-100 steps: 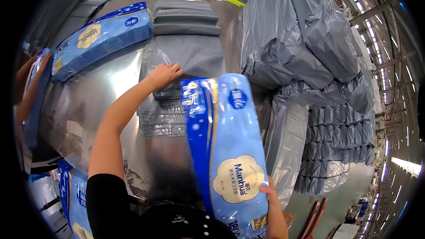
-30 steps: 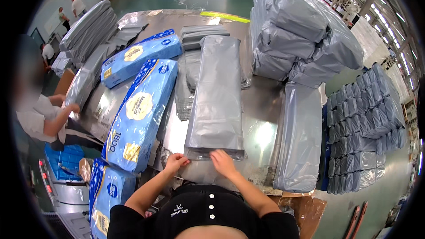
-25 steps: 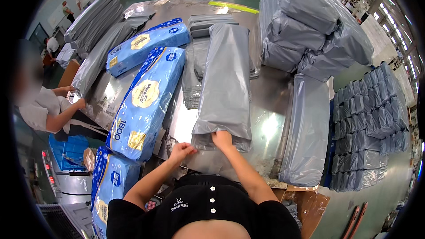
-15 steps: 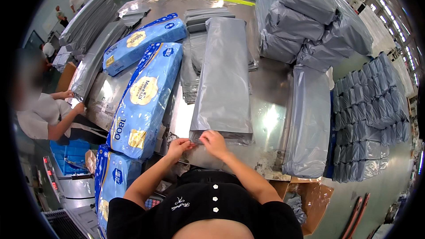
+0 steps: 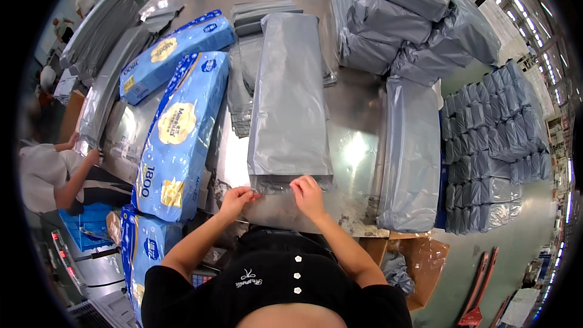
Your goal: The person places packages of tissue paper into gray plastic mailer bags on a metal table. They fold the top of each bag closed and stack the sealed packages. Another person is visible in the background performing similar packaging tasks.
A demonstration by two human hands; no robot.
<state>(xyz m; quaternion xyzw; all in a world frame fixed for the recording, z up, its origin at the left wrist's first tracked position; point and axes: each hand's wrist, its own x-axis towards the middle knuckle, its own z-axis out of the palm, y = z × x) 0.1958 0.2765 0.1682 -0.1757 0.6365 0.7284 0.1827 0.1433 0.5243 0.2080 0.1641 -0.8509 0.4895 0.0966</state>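
A long grey plastic mailing bag (image 5: 288,97), filled and smooth, lies lengthwise before me on the metal table. At its near end is a thin, see-through flap (image 5: 282,183). My left hand (image 5: 238,200) pinches the left part of that flap between thumb and fingers. At the flap's right part, my right hand (image 5: 308,196) has its fingers closed on the edge. Left of the bag lies a large blue tissue pack (image 5: 176,130), with a second blue pack (image 5: 176,54) behind it. Flat grey bags (image 5: 240,106) are stacked partly under the filled one.
Wrapped grey parcels (image 5: 395,18) pile up at the far right. One long grey parcel (image 5: 410,158) lies along the table's right side, and more parcels (image 5: 495,146) are stacked beyond it. An open cardboard box (image 5: 428,267) stands below the near right edge. A co-worker (image 5: 51,173) works at left.
My right hand has moved right along the bag's near end, away from my left hand, so the flap is spread between them. The whole view has shifted slightly.
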